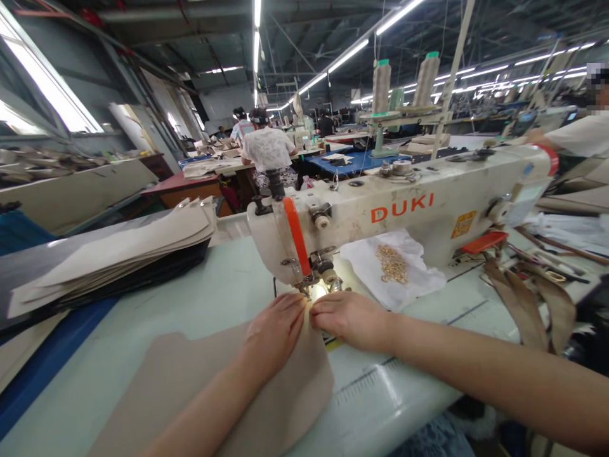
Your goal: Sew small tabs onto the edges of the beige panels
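Observation:
A tan fabric panel (190, 387) lies flat on the pale sewing table (209, 298), its far edge under the needle of a cream sewing machine (404, 209) marked DUKI. My left hand (273, 333) rests on the panel with its fingers flat and pressed down, fingertips just short of the presser foot (318, 289). My right hand (349, 317) lies beside it, fingers curled together against the panel's right edge at the needle. Whether those fingers pinch the edge is hidden.
A stack of tan and dark cut panels (109, 257) sits at the left. Small brass rings (392, 263) lie on white paper behind the needle. Tan straps (533, 298) hang at the right. Thread cones (380, 86) stand on the machine. Other people work at tables behind.

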### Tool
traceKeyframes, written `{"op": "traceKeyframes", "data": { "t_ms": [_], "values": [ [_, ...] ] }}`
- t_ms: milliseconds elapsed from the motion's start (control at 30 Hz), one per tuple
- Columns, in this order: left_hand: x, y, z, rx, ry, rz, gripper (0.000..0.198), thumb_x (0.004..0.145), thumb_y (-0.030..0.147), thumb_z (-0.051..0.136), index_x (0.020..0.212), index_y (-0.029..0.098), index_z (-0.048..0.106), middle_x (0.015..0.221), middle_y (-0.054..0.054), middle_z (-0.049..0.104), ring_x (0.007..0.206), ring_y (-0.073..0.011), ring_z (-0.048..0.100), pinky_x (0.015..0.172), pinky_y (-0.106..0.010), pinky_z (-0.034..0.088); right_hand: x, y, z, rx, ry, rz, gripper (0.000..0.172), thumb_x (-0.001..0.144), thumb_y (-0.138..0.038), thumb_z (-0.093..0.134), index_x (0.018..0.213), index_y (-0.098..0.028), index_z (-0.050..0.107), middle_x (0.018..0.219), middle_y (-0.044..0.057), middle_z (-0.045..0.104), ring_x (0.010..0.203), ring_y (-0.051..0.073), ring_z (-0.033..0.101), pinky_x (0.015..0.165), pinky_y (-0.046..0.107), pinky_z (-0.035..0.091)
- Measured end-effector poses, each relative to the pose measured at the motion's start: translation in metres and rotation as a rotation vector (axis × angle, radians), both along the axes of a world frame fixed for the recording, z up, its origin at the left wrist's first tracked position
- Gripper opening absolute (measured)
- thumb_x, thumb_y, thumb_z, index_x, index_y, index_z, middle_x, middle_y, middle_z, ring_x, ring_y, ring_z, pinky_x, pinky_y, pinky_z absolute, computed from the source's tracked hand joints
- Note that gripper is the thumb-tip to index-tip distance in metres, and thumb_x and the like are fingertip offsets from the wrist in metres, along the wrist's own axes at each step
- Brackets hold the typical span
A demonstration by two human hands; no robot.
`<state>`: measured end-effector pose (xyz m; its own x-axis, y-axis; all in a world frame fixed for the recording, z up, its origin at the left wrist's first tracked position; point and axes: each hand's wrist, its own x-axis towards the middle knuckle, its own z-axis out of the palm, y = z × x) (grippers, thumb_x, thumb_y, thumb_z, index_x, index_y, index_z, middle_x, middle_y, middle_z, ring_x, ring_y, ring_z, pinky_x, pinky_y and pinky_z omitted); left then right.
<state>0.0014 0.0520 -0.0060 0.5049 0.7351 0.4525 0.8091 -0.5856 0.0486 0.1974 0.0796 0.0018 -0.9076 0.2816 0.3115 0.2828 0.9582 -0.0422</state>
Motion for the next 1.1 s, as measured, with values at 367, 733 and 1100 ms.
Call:
{"op": "traceKeyframes", "data": {
  "t_ms": [367, 733, 1100],
  "values": [
    [-0.0015, 0.0023, 0.0014, -0.009, 0.012, -0.025, 0.028, 0.088, 0.018, 0.039, 0.097, 0.017, 0.065, 0.097, -0.008, 0.069, 0.093, -0.0207, 0.062, 0.083, -0.036, 0.054, -0.0024, 0.0058, -0.0046, -0.006, 0.025, -0.002, 0.017, 0.093, -0.016, 0.044, 0.088, -0.014, 0.060, 0.096, 0.007, 0.065, 0.103, 0.016, 0.055, 0.093, 0.027, 0.041],
    [-0.0006, 0.0082, 0.0020, 0.027, -0.021, -0.017, 0.030, 0.089, 0.023, 0.037, 0.092, 0.019, 0.066, 0.091, -0.007, 0.070, 0.087, -0.0203, 0.064, 0.079, -0.035, 0.054, -0.0034, 0.0066, -0.0008, -0.018, 0.007, -0.030, 0.016, 0.093, -0.015, 0.044, 0.090, -0.013, 0.060, 0.099, 0.008, 0.065, 0.103, 0.016, 0.055, 0.092, 0.026, 0.041],
    [0.0008, 0.0057, 0.0031, -0.021, -0.027, 0.002, 0.030, 0.090, 0.025, 0.038, 0.093, 0.019, 0.066, 0.093, -0.006, 0.070, 0.089, -0.0197, 0.064, 0.082, -0.035, 0.053, -0.0017, 0.0063, -0.0039, 0.002, 0.013, -0.021, 0.016, 0.093, -0.015, 0.044, 0.091, -0.012, 0.060, 0.100, 0.007, 0.065, 0.104, 0.015, 0.054, 0.096, 0.024, 0.039]
  ]
}}
